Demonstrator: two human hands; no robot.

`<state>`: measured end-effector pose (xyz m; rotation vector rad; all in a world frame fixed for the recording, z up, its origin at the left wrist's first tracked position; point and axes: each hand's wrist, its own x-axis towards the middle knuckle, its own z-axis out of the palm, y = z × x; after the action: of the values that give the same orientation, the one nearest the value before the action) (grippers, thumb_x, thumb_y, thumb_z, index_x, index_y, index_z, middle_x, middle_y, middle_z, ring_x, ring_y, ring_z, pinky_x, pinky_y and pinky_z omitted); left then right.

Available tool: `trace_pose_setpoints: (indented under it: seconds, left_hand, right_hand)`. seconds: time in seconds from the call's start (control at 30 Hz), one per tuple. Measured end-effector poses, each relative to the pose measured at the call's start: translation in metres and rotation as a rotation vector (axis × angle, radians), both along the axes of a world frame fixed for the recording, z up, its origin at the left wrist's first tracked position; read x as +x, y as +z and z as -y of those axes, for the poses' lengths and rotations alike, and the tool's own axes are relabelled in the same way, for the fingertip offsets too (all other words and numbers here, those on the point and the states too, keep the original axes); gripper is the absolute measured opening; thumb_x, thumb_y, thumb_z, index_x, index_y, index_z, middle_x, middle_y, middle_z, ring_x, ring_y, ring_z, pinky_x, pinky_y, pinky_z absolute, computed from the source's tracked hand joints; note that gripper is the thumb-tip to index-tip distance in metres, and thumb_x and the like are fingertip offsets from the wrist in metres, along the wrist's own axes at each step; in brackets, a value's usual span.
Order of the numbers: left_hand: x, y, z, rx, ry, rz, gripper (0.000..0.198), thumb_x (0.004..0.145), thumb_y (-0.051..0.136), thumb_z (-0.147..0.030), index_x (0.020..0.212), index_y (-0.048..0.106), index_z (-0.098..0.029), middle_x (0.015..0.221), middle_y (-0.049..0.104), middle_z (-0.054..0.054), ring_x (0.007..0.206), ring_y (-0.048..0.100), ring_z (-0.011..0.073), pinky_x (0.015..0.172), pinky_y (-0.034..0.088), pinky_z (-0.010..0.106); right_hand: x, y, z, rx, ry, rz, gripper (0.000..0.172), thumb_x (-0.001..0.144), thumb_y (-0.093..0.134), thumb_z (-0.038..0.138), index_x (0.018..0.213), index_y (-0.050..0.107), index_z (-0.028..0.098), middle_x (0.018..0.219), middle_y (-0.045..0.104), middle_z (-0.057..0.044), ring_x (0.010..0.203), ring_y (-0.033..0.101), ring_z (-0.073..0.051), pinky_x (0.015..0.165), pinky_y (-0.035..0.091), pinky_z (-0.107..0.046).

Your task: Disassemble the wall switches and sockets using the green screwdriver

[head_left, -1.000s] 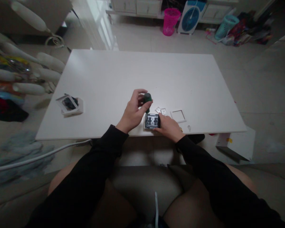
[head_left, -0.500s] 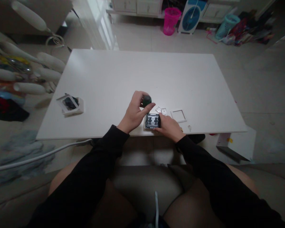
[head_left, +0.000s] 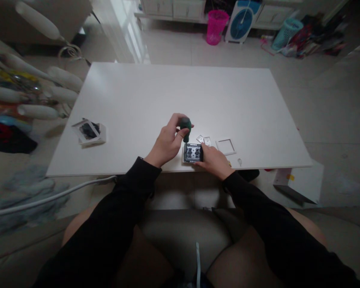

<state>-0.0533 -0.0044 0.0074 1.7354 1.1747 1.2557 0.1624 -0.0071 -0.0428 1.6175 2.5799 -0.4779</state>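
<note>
With left hand point(head_left: 168, 142) closed round the dark green screwdriver point(head_left: 185, 127) and right hand point(head_left: 213, 160) clamping the small dark rectangular switch module point(head_left: 193, 152) at the near edge of the white table point(head_left: 174, 92), hold the tool upright, tip seemingly in a screw, turning slowly.

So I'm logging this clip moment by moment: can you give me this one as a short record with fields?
Left hand: grips green screwdriver by the handle, upright over the module
Right hand: holds dark module by its right edge, flat on table
Right of module: two small white pieces, white square frame
Far left: open white box with dark contents
</note>
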Motion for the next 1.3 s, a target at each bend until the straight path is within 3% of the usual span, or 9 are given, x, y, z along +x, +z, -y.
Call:
trace_pose_setpoints:
  seconds: [0.2,0.37,0.57,0.7,0.9,1.1,1.3]
  left_hand:
    - [0.004,-0.005,0.004,-0.003,-0.014,-0.023,0.021,0.105,0.046,-0.032,0.124,0.048,-0.023,0.107,0.065,0.006,0.091,0.063,0.018,0.084,0.058,0.039]
    - [0.009,-0.008,0.005,0.061,0.002,-0.139,0.023,0.102,0.057,-0.037,0.118,0.05,-0.023,0.107,0.06,0.006,0.095,0.06,0.0197,0.088,0.057,0.041]
    - [0.007,0.002,0.003,0.1,0.059,-0.166,0.022,0.093,0.07,-0.03,0.111,0.06,-0.021,0.108,0.061,0.007,0.096,0.06,0.0195,0.073,0.057,0.032]
    - [0.003,0.005,0.003,0.091,0.035,-0.166,0.033,0.092,0.065,-0.021,0.125,0.063,-0.021,0.111,0.068,0.007,0.097,0.065,0.019,0.079,0.058,0.033]
    - [0.002,0.001,0.005,0.079,-0.007,-0.142,0.047,0.096,0.052,-0.017,0.142,0.048,-0.023,0.117,0.07,0.009,0.102,0.067,0.0206,0.089,0.058,0.039]
    - [0.005,-0.005,0.008,0.095,-0.027,-0.161,0.039,0.099,0.052,-0.023,0.138,0.045,-0.025,0.116,0.064,0.009,0.103,0.063,0.0216,0.097,0.056,0.045]
    - [0.009,-0.006,0.007,0.135,0.041,-0.195,0.024,0.098,0.064,-0.031,0.118,0.053,-0.024,0.109,0.059,0.007,0.101,0.06,0.0233,0.094,0.056,0.047]
  right_hand:
    - [0.0,0.0,-0.001,-0.005,0.006,0.009,0.066,0.085,0.08,0.046,0.135,0.05,0.016,0.12,0.073,-0.019,0.107,0.069,-0.034,0.08,0.049,-0.039]
    - [-0.002,0.003,0.0,-0.012,-0.002,0.005,0.067,0.085,0.08,0.045,0.136,0.049,0.014,0.122,0.072,-0.02,0.108,0.069,-0.035,0.081,0.051,-0.04]
    - [-0.005,0.005,0.001,-0.015,0.003,0.0,0.069,0.086,0.08,0.044,0.139,0.048,0.013,0.124,0.072,-0.022,0.109,0.069,-0.036,0.082,0.052,-0.042]
    - [-0.004,0.006,0.001,-0.02,-0.001,0.003,0.066,0.085,0.079,0.044,0.136,0.05,0.015,0.122,0.073,-0.021,0.108,0.069,-0.036,0.08,0.051,-0.041]
    - [-0.003,0.004,0.0,-0.022,0.005,0.004,0.065,0.085,0.079,0.044,0.135,0.049,0.014,0.121,0.073,-0.021,0.108,0.069,-0.035,0.079,0.05,-0.04]
    - [-0.004,0.004,0.0,-0.012,0.003,0.008,0.065,0.086,0.079,0.045,0.134,0.05,0.013,0.121,0.073,-0.021,0.108,0.069,-0.036,0.079,0.051,-0.04]
    - [-0.006,0.006,0.0,-0.012,0.001,0.005,0.065,0.085,0.08,0.045,0.135,0.05,0.015,0.122,0.073,-0.02,0.108,0.069,-0.035,0.08,0.052,-0.04]
